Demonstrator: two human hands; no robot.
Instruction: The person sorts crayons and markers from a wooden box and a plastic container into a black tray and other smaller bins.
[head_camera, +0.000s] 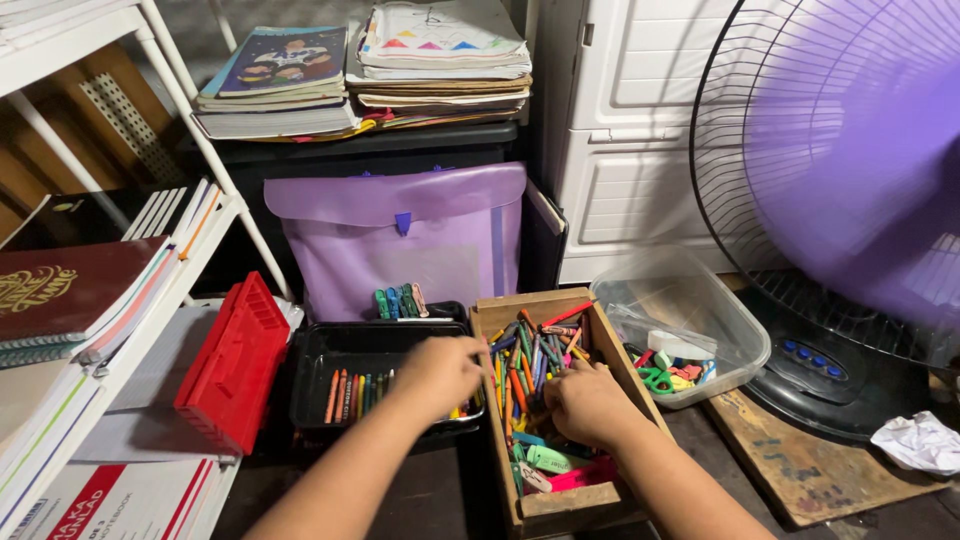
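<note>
A wooden box (602, 342) full of mixed crayons and markers (528, 368) stands in front of me. My right hand (585, 402) is down inside it, fingers curled among the crayons; what it grips is hidden. My left hand (440, 372) hovers at the border between the wooden box and a black plastic tray (345, 345) to its left. The tray holds a row of crayons (358, 392) laid side by side. The left fingers are bent at the box's edge, and I cannot see whether they hold a crayon.
A clear plastic tub (690, 300) with scissors and erasers sits right of the box. A spinning purple fan (850, 190) stands at far right. A red plastic basket (235, 365), a purple folder case (400, 240), book stacks (360, 75) and a white shelf of books (110, 300) surround the spot.
</note>
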